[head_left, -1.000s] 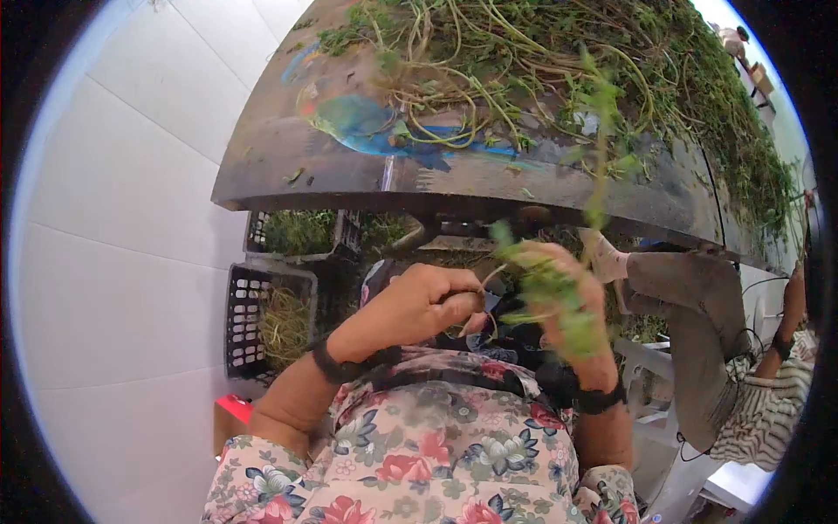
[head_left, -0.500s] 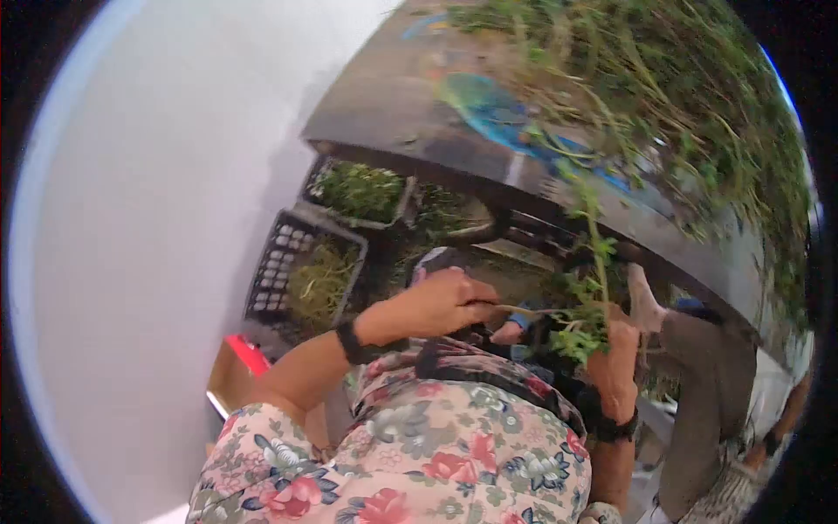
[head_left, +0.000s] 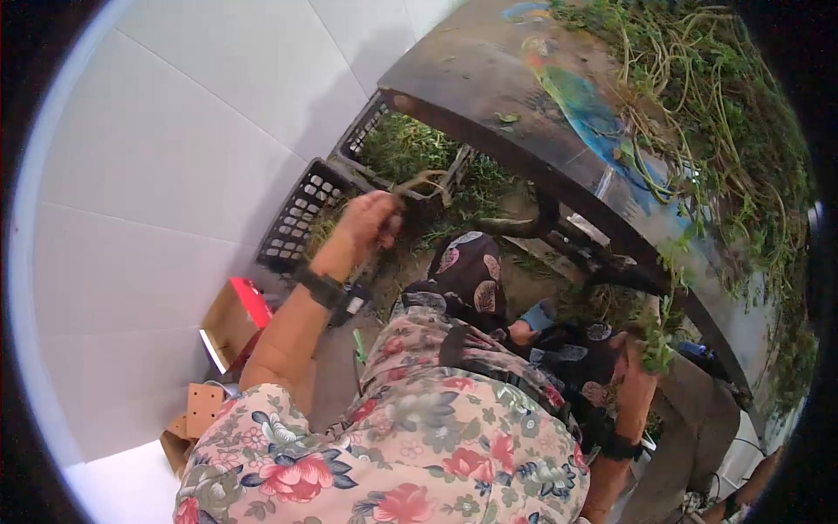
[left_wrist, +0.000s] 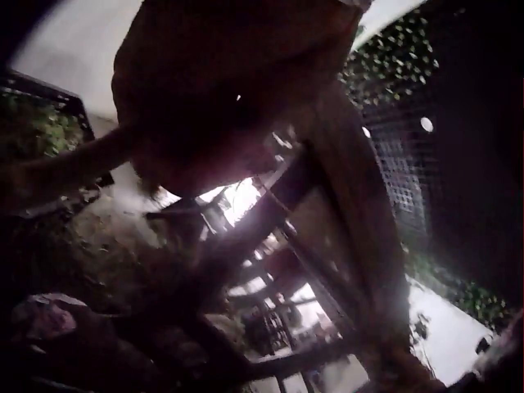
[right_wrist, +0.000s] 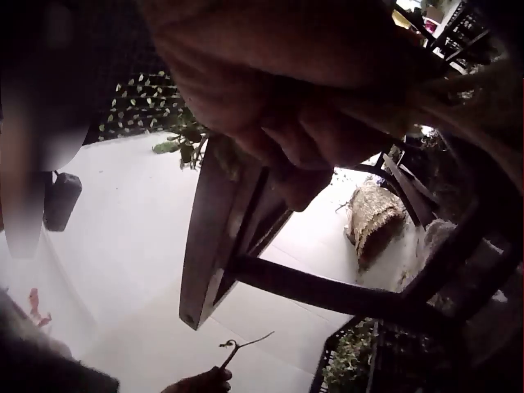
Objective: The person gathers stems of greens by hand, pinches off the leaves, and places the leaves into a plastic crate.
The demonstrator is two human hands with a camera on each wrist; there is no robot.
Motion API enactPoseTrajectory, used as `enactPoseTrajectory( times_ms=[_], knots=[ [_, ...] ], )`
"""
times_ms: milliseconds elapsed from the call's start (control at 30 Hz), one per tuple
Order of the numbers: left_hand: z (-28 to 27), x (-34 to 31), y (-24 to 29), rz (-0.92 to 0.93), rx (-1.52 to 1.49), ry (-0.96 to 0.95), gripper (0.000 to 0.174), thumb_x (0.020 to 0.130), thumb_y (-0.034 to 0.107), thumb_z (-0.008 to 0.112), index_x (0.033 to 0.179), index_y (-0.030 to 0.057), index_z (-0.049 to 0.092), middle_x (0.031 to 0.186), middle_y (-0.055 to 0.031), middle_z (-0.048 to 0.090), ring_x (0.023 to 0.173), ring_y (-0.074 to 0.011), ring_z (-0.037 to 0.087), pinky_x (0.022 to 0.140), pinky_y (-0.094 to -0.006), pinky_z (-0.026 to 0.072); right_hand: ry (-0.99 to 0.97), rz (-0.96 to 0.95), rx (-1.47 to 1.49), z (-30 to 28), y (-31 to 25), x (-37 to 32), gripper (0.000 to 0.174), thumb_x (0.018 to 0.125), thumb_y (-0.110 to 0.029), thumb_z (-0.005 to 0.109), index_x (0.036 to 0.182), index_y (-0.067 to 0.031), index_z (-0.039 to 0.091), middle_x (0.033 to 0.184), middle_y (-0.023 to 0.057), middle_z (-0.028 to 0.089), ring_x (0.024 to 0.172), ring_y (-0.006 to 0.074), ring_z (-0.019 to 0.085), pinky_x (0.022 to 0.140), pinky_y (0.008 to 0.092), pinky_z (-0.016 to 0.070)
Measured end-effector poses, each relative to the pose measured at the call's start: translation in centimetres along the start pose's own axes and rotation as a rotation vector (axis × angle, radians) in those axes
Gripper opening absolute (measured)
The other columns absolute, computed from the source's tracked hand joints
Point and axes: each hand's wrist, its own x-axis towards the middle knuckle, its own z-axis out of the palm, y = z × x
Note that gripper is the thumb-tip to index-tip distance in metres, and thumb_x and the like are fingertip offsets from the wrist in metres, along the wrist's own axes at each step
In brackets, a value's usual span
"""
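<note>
My left hand (head_left: 371,218) is out over the crates at the left, its fingers curled round a pale bare stem (head_left: 421,182) that sticks out past the fingertips. In the right wrist view the same stem (right_wrist: 237,350) shows with a forked, thin tip. My right hand (head_left: 635,360) is low by the right thigh, under the table edge, and grips a leafy green sprig (head_left: 661,336) whose leaves stand up beside the fingers. The left wrist view is dark, with the left hand (left_wrist: 237,98) mostly in shadow.
A black crate (head_left: 301,210) with pale stems stands by the wall. Behind it another crate (head_left: 362,122) holds leafy greens. Tangled greens (head_left: 716,113) cover the right of the dark table (head_left: 471,61). A red-edged cardboard box (head_left: 236,323) sits at left; another person's leg (head_left: 698,410) is at right.
My left hand has moved away from the right hand, leftward to the crates, with the bare stem. The right hand has lowered with the leafy sprig. The head view has turned to the left.
</note>
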Motion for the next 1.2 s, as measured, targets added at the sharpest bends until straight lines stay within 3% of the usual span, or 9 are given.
enactPoseTrajectory(
  times_ms=[67, 133, 233, 467, 600, 867, 967, 1100, 1200],
  knots=[
    [-4.0, 1.1, -1.8, 0.083, 0.045, 0.217, 0.017, 0.087, 0.019, 0.05, 0.087, 0.0039, 0.058, 0.065, -0.0031, 0.058, 0.045, -0.0096, 0.048, 0.041, -0.0246, 0.0395, -0.094, -0.031, 0.025, 0.4, 0.2, 0.0, 0.013, 0.087, -0.015, 0.05, 0.088, -0.0041, 0.057, 0.072, 0.0018, 0.056, 0.053, 0.0093, 0.043, 0.049, 0.0251, 0.0345],
    [-9.5, 2.2, -4.0, 0.241, 0.92, 0.466, 0.032, 0.079, 0.022, 0.053, 0.103, 0.0003, 0.056, 0.09, -0.0187, 0.063, 0.082, -0.0325, 0.06, 0.073, -0.0385, 0.0479, -0.269, -0.244, 0.023, 0.0, 0.2, 0.3, 0.011, 0.085, -0.012, 0.05, 0.084, -0.0035, 0.056, 0.071, 0.0033, 0.056, 0.054, 0.0128, 0.046, 0.051, 0.0277, 0.0383],
    [-11.4, 2.1, -4.4, 0.171, 0.918, 0.487, 0.046, 0.076, 0.026, 0.056, 0.115, 0.0022, 0.05, 0.113, -0.0212, 0.055, 0.103, -0.0328, 0.054, 0.087, -0.0395, 0.0425, -0.217, -0.178, -0.116, 0.2, -0.8, -0.9, 0.01, 0.083, -0.012, 0.052, 0.083, -0.0027, 0.056, 0.071, 0.0062, 0.057, 0.06, 0.0168, 0.052, 0.056, 0.0307, 0.0415],
    [7.4, -4.1, 3.5, 0.278, 0.624, -0.429, 0.023, 0.081, 0.012, 0.051, 0.098, -0.0008, 0.06, 0.086, -0.0115, 0.065, 0.075, -0.0155, 0.059, 0.071, -0.0281, 0.0467, -0.286, -0.058, 0.992, -2.2, -9.3, -0.6, 0.028, 0.091, -0.033, 0.048, 0.083, -0.0057, 0.05, 0.068, 0.0109, 0.057, 0.064, 0.0185, 0.053, 0.059, 0.0341, 0.0443],
    [17.6, -6.8, 8.8, 0.507, 0.649, -0.863, 0.036, 0.076, 0.01, 0.056, 0.111, 0.0005, 0.054, 0.092, -0.0107, 0.063, 0.084, -0.0169, 0.06, 0.076, -0.0293, 0.0461, -0.248, -0.113, 1.253, -2.6, -10.7, 0.2, 0.037, 0.091, -0.042, 0.044, 0.083, -0.0051, 0.047, 0.104, 0.0191, 0.053, 0.087, 0.0232, 0.054, 0.079, 0.0385, 0.0437],
    [27.3, -8.2, 4.6, 0.527, 0.395, -1.084, 0.038, 0.085, 0.017, 0.057, 0.118, 0.0002, 0.049, 0.11, -0.0142, 0.055, 0.105, -0.0205, 0.05, 0.086, -0.0316, 0.0417, -0.019, 0.026, 0.962, -1.7, -10.2, -0.4, 0.033, 0.093, -0.035, 0.043, 0.087, -0.0036, 0.051, 0.109, 0.0147, 0.056, 0.101, 0.0202, 0.052, 0.09, 0.0357, 0.0397],
    [26.9, -7.5, 3.9, 0.537, 0.514, -1.178, 0.032, 0.086, 0.014, 0.054, 0.114, -0.0006, 0.05, 0.103, -0.0113, 0.057, 0.094, -0.0187, 0.052, 0.082, -0.0311, 0.0427, -0.061, 0.044, 0.909, -1.9, -10.4, -0.7, 0.031, 0.093, -0.032, 0.043, 0.09, -0.0032, 0.053, 0.101, 0.0107, 0.059, 0.093, 0.0197, 0.056, 0.084, 0.0348, 0.0432],
    [26.7, -7.6, 6.3, 0.019, 0.367, -1.171, 0.022, 0.084, 0.01, 0.054, 0.104, 0.0005, 0.053, 0.089, -0.0041, 0.055, 0.078, -0.0115, 0.049, 0.071, -0.0262, 0.0436, -0.056, 0.073, 0.787, -2.1, -10.6, -0.9, 0.017, 0.087, -0.015, 0.054, 0.094, 0.0, 0.055, 0.096, 0.0078, 0.06, 0.087, 0.0148, 0.055, 0.076, 0.0298, 0.0445],
    [26.7, -7.4, 6.7, 0.294, 0.395, -1.117, 0.018, 0.082, 0.007, 0.051, 0.1, 0.0012, 0.052, 0.078, -0.0009, 0.054, 0.066, -0.0074, 0.048, 0.06, -0.0225, 0.042, 0.027, -0.108, 0.641, -1.1, -7.4, -0.9, 0.018, 0.084, -0.01, 0.056, 0.096, 0.0023, 0.055, 0.093, 0.0065, 0.059, 0.084, 0.0155, 0.054, 0.074, 0.0297, 0.0443]
  ],
)
